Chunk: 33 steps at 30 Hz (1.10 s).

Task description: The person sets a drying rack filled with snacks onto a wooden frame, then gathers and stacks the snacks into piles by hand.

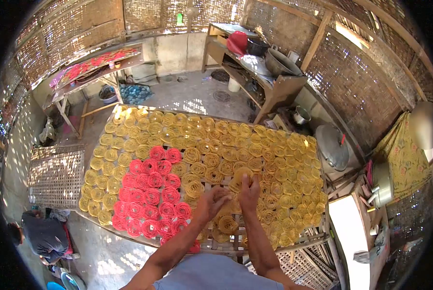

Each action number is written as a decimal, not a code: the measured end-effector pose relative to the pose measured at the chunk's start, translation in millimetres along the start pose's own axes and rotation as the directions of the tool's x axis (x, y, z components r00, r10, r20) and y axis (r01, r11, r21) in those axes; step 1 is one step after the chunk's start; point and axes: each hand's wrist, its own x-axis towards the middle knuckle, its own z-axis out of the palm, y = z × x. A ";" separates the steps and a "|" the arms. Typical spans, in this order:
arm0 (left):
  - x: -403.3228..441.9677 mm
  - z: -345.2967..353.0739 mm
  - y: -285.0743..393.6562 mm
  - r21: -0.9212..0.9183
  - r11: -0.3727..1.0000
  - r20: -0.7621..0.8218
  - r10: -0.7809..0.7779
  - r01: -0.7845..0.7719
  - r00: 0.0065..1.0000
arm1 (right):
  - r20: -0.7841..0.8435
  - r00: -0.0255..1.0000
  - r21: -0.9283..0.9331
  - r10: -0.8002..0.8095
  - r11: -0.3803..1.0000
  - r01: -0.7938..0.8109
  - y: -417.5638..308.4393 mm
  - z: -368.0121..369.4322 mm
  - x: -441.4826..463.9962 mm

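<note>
My right hand [248, 192] grips a yellow coiled nest of thin strands [239, 178], thumb and fingers closed at its near edge. Beside it on the left, my left hand [212, 202] has its fingers bent and apart, with nothing visible in them. Both hands are over a wide slatted rack [235, 246] covered with rows of yellow coiled nests [213, 160]. A block of pinkish-red coiled nests [151, 195] lies on the rack's left part. One yellow nest [227, 224] lies just below my hands.
A bench with red pieces [98, 64] stands at the far left. A wooden shelf [286, 92] holds a large pan [281, 63]. At right are a dark round lid [332, 147] and a metal pot [383, 184]. A person [45, 237] crouches at lower left.
</note>
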 end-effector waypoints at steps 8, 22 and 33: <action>2.5 3.7 0.2 0.024 0.999 -0.028 -0.042 0.043 0.999 | -0.224 0.926 0.180 -0.303 0.921 0.345 3.3 8.7 -7.5; 13.8 -37.1 -0.3 0.369 0.929 -0.097 0.069 -0.029 0.993 | 0.157 0.907 -0.260 -0.390 0.870 0.419 13.1 -1.7 -8.4; 49.0 -107.8 -56.1 0.921 0.359 0.049 0.273 -0.149 0.961 | 0.486 0.701 -0.542 -0.523 0.449 0.711 25.3 70.8 -30.8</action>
